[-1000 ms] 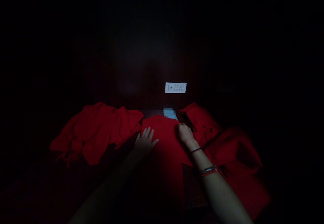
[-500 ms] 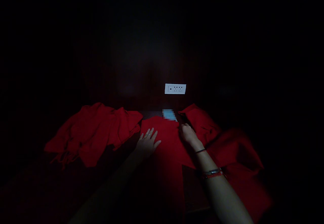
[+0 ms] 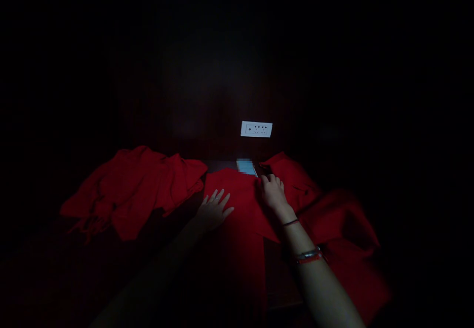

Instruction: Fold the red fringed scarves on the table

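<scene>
A red scarf (image 3: 239,234) lies spread in front of me, its near part fading into the dark. My left hand (image 3: 215,210) rests flat on its left side, fingers spread, with a ring on one finger. At the scarf's far right corner is my right hand (image 3: 273,192), its fingers curled in around the cloth edge; the fingertips are partly hidden. Bracelets circle the right wrist and forearm. Just beyond the scarf's far edge sits a light blue item (image 3: 246,166), blurred out.
To the left lies a crumpled red scarf (image 3: 144,184) with fringes. More loose red cloth (image 3: 333,219) is heaped on the right, beside my right forearm. A white socket panel (image 3: 256,129) is on the dark wall ahead. Most of the surroundings are black.
My right hand's fingers have lifted and loosened slightly at the scarf's corner. My left hand stays flat on the cloth. The view has shifted a little.
</scene>
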The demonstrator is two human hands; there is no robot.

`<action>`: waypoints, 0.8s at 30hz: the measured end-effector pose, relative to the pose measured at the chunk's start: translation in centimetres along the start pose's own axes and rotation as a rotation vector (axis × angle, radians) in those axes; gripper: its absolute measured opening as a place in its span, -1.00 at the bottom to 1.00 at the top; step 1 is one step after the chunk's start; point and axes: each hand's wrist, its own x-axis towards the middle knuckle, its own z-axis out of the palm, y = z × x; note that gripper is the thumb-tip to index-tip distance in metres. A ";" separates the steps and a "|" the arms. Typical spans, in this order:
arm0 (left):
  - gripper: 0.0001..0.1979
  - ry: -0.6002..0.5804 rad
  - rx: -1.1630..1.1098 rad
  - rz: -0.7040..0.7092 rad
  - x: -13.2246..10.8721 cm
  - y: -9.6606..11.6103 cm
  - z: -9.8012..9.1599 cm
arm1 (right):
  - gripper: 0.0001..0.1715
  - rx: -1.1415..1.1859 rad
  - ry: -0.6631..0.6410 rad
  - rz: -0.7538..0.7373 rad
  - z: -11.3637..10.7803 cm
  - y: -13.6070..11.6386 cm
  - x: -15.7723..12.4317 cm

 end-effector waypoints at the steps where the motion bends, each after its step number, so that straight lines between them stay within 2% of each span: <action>1: -0.43 0.006 0.008 0.000 0.0 0.0 0.1 | -0.56 0.029 -0.001 -0.051 -0.3 -0.4 -0.2; 2: -0.43 0.015 0.016 0.000 0.1 -0.1 0.3 | -0.52 0.064 -0.038 -0.105 -0.5 -0.9 -0.5; 4: -0.44 0.025 0.029 -0.001 0.1 -0.1 0.4 | -0.39 0.115 -0.207 -0.171 -0.4 -1.7 -1.0; 7: -0.45 0.031 0.040 -0.004 0.1 -0.1 0.3 | -0.20 0.110 -0.497 -0.127 0.9 -2.5 -1.3; 10: -0.46 0.042 0.052 0.004 -0.1 -0.1 0.0 | -0.09 0.095 -0.641 -0.077 1.7 -2.6 -1.2; 14: -0.43 0.051 0.061 -0.019 -0.2 -0.1 0.0 | 0.09 0.079 -0.705 -0.054 1.2 -2.1 -1.0; 16: -0.43 0.063 0.060 -0.026 -0.1 0.0 0.0 | 0.11 0.089 -0.685 -0.055 0.9 -2.0 -1.0; 21: -0.53 0.130 0.045 0.076 0.3 -0.2 -0.2 | -0.14 0.168 -0.450 -0.196 1.7 -2.4 -1.3; 24: -0.54 0.067 0.029 0.108 0.3 -0.4 -0.3 | -0.18 0.167 -0.467 -0.224 2.6 -2.2 -1.7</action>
